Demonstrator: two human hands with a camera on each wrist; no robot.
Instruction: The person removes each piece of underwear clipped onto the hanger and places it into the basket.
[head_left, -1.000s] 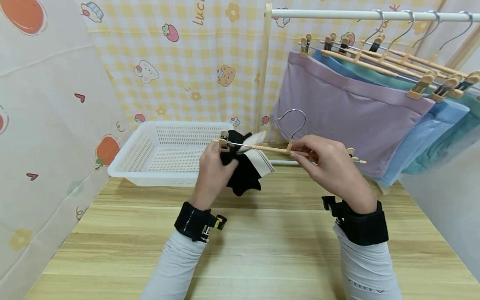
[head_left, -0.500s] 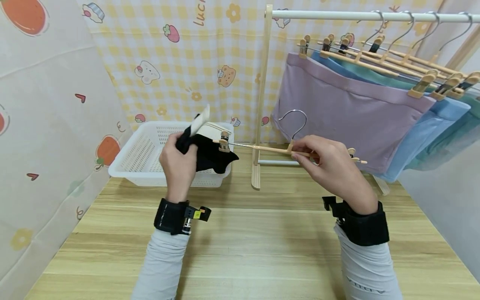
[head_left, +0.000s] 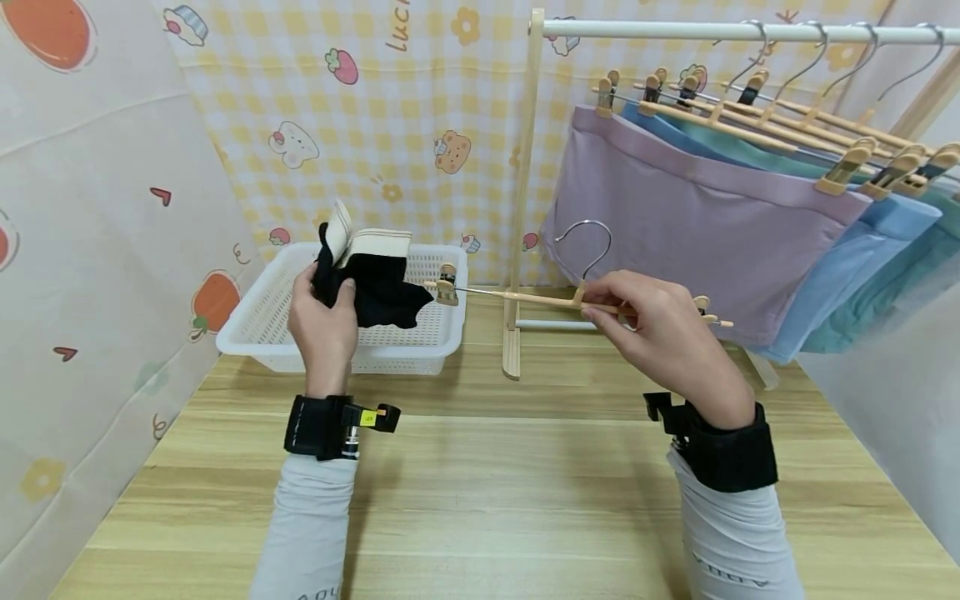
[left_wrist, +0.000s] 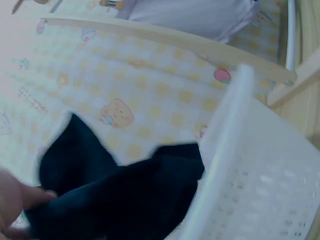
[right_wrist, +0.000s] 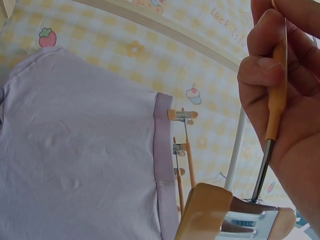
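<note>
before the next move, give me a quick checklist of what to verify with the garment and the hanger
1. Left hand grips the black garment: ok.
2. Garment is free of the hanger's left clip: ok, it hangs just beside the clip, not pinched in it.
3. Garment is over the white basket: ok in the head view; still held above it, not lying inside.
4. Right hand holds the clip hanger by its wooden bar: ok, roughly level.
5. Right clip of the hanger is empty: cannot tell, the hand hides most of it.
6. Free space on the rack rail: ok, left of the hung garments.
</note>
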